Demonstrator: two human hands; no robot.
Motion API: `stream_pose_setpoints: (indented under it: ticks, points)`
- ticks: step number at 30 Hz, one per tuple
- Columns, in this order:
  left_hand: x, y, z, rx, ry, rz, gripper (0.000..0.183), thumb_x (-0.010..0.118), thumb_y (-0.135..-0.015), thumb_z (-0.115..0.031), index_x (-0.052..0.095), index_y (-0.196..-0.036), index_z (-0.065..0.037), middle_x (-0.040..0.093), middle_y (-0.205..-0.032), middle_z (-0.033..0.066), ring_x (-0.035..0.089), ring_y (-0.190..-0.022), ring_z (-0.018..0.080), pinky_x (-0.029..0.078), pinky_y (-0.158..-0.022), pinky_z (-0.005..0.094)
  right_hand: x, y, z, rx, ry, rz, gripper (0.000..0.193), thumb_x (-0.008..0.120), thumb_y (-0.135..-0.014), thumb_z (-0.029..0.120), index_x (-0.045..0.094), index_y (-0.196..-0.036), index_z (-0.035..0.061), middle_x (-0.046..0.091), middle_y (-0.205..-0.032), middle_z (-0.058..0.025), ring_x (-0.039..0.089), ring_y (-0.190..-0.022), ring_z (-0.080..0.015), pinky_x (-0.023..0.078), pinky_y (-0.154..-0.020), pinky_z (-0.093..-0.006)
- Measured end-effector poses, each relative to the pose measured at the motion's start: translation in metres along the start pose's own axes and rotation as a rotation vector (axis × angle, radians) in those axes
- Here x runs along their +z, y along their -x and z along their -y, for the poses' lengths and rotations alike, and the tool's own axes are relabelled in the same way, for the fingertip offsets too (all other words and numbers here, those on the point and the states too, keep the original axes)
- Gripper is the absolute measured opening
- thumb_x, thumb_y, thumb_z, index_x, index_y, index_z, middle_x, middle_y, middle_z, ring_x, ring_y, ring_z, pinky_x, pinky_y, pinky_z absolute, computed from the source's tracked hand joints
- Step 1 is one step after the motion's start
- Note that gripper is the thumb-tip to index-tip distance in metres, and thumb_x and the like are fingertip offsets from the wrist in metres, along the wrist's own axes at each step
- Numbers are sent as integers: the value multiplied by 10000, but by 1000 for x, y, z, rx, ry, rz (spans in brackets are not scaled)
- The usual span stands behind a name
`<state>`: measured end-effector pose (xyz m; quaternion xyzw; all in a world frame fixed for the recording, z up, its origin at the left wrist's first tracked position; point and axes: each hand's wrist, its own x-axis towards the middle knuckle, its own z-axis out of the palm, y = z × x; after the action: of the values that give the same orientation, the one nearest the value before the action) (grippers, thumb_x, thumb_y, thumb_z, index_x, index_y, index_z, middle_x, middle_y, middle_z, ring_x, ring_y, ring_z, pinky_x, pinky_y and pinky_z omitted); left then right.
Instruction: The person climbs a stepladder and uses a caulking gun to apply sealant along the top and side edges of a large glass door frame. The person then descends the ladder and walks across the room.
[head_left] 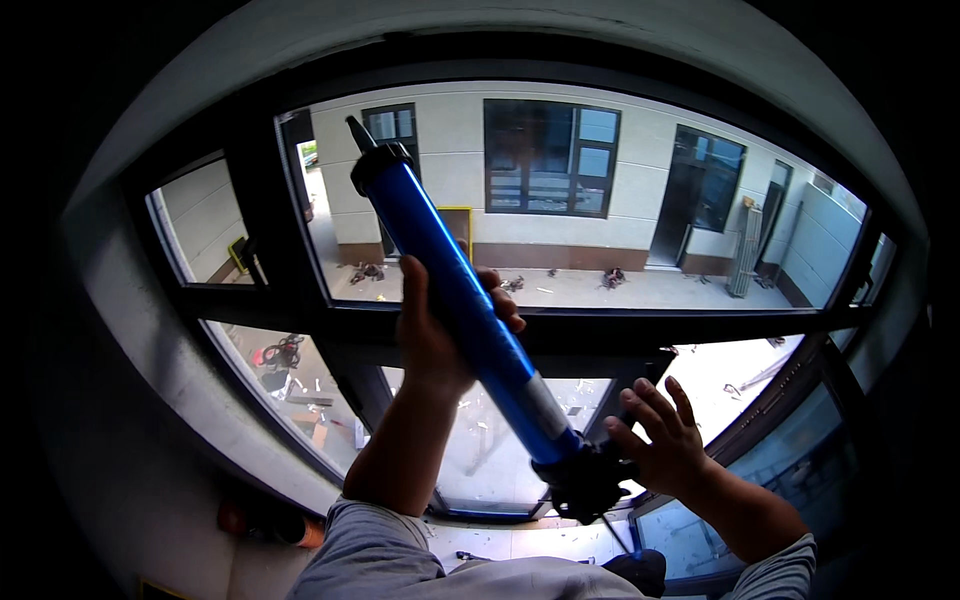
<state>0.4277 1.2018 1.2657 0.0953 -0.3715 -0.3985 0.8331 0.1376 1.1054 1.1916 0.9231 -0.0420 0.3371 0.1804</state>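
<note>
A blue-barrelled caulking gun (455, 285) slants across the middle of the head view, its black nozzle (360, 135) pointing up and to the left. My left hand (440, 320) is wrapped round the barrel at about its middle. At the lower right end sits the black handle part (580, 480), with a thin rod reaching down from it. Beside that end my right hand (665, 440) is open, fingers spread and raised. Its thumb side is close to the black part; whether they touch I cannot tell. A pale label is on the lower barrel.
A dark-framed window (560, 325) with several panes fills the space before me. Through the glass lie a courtyard with scattered debris and a pale building (450, 130). Below left, an orange cylindrical object (305, 531) is near the wall. An opened glass sash (780, 500) stands at right.
</note>
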Motion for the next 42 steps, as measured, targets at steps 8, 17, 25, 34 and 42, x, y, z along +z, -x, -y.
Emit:
stream_pose_setpoints:
  ticks: [8,17,25,34,42]
  points:
    - [-43,-18,-86,90,-94,104,741,410,-973,-623,487,-1309,32,691,-945,170,725,-762,269,610,-665,402,23,-82,33,-147,-123,44,404,739,-821,234,598,-1196,182,556,-1157,-98,515,-1212,-267,215,-1157,-576]
    - [-82,-33,-130,56,-144,180,750,384,-989,-601,477,-1329,61,689,-946,187,725,-760,257,619,-674,386,45,-123,59,-201,-300,-2,433,729,-799,173,568,-1190,83,543,-1044,-124,568,-1051,-272,296,-1138,-556]
    - [-94,-44,-154,31,-92,270,762,367,-997,-593,454,-1360,71,683,-1013,211,724,-791,277,619,-701,396,49,-144,71,-220,-314,-54,481,757,-766,164,543,-1189,80,523,-1031,-125,562,-1012,-271,404,-1061,-508]
    - [-98,-48,-162,9,-76,287,761,393,-990,-593,437,-1361,70,681,-998,203,722,-786,273,617,-699,399,52,-147,77,-240,-240,-54,562,811,-737,352,568,-1170,89,520,-1038,-105,543,-1010,-256,419,-1021,-493]
    - [-102,-48,-168,-31,-68,347,775,393,-984,-604,420,-1376,64,670,-1038,202,716,-818,263,617,-723,405,38,-150,86,-198,-294,-26,470,774,-757,257,586,-1141,63,550,-976,-118,562,-967,-253,429,-1000,-491]
